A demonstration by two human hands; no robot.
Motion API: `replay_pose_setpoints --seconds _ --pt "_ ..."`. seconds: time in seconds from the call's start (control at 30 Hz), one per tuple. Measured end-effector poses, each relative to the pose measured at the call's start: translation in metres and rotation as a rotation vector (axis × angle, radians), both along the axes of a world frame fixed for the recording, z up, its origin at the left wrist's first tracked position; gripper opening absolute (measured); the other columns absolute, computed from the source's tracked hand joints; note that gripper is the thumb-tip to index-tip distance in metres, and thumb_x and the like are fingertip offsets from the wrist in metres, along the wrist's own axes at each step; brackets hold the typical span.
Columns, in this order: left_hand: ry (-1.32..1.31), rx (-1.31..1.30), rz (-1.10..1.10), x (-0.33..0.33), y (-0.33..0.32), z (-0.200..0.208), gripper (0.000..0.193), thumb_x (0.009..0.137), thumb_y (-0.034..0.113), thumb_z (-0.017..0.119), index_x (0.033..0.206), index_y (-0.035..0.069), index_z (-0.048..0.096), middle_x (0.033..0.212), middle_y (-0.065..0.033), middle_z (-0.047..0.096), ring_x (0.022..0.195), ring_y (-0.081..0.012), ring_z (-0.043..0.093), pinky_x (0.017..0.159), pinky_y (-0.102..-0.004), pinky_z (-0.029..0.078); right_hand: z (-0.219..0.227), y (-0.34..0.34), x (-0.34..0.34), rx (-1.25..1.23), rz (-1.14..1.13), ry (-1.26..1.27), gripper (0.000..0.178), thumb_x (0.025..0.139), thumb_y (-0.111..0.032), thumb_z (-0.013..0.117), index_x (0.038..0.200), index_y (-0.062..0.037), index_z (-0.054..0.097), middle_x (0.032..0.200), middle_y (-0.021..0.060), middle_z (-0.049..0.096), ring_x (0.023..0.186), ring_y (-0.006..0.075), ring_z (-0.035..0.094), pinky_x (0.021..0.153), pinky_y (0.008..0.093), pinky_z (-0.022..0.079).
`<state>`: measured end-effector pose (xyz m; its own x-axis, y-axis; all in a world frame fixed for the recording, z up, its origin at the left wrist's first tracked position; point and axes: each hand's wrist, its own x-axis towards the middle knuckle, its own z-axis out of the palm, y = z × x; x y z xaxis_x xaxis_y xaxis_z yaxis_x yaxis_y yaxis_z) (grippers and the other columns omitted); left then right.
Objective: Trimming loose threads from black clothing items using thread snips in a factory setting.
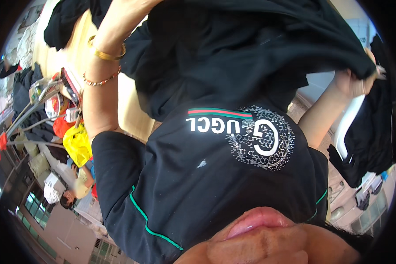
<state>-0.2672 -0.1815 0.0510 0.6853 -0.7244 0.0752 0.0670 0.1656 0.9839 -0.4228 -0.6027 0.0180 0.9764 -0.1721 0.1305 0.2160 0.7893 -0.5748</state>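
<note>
A large piece of black cloth (233, 48) is lifted in front of me, draping in loose folds between my arms. At its right end my right hand (356, 83) is closed on the cloth's edge, with the fingertips partly behind the fabric. On the other side, my left hand (130, 11) reaches to the top edge of the view beside the cloth. Its fingers are out of sight, so their grip cannot be made out. A gold bangle (105, 53) and a beaded bracelet (102, 82) circle my left wrist and forearm.
A pale wooden tabletop (70, 37) lies under the cloth, with more black fabric (59, 28) at its far left. A yellow bag-like item (78, 143) and mixed supplies stand left. Black garments (365, 136) hang at right by a curved white part (345, 127). Another person (81, 185) is farther left.
</note>
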Motion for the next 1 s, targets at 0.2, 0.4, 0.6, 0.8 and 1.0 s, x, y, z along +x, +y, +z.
replay_pose_setpoints --seconds 0.2,0.4,0.6,0.8,1.0 --pt "-0.679 0.499 0.205 -0.023 -0.004 0.010 0.014 0.092 0.006 0.060 0.103 0.000 0.066 0.098 -0.0060 0.068 0.090 -0.0097 0.062 0.079 -0.0207 0.047 -0.021 0.029 0.005 -0.648 -0.632 0.218 0.025 0.097 -0.008 0.051 0.119 0.0021 0.055 0.074 0.0017 0.046 0.052 0.0038 0.036 0.046 0.0182 0.027" --pt "-1.128 0.357 -0.105 -0.040 -0.077 -0.003 0.016 0.080 -0.002 0.066 0.095 0.004 0.068 0.095 -0.0088 0.065 0.091 -0.0241 0.064 0.080 -0.0307 0.051 -0.017 0.070 -0.025 -1.096 -0.680 0.144 0.011 0.086 -0.005 0.067 0.095 -0.0033 0.062 0.084 -0.0003 0.062 0.062 -0.0009 0.045 0.053 0.0153 0.032" --pt "-1.378 0.153 -0.072 -0.055 -0.155 -0.009 0.031 0.076 0.003 0.068 0.107 0.007 0.064 0.107 -0.0073 0.064 0.105 -0.0271 0.059 0.099 -0.0392 0.045 -0.030 0.109 -0.061 -1.464 -0.449 0.298 0.051 0.063 -0.020 0.090 0.096 -0.0046 0.055 0.075 -0.0003 0.059 0.061 0.0042 0.049 0.053 0.0184 0.040" --pt "-1.286 0.031 -0.346 -0.033 -0.172 -0.020 0.026 0.083 0.006 0.061 0.109 0.005 0.060 0.102 -0.0104 0.063 0.106 -0.0273 0.058 0.102 -0.0394 0.040 -0.046 0.096 -0.076 -1.370 -0.332 0.214 0.027 0.066 0.000 0.081 0.080 0.0017 0.057 0.086 0.0017 0.054 0.065 0.0064 0.042 0.054 0.0228 0.033" --pt "-0.130 0.289 -0.539 -0.032 -0.147 0.031 0.013 0.092 0.012 0.060 0.096 0.000 0.063 0.083 0.0030 0.060 0.081 -0.0031 0.053 0.074 -0.0181 0.041 -0.003 0.062 -0.068 -0.675 -0.209 0.183 0.011 0.084 -0.001 0.064 0.093 0.0028 0.060 0.083 0.0082 0.064 0.047 0.0027 0.047 0.043 0.0162 0.036"
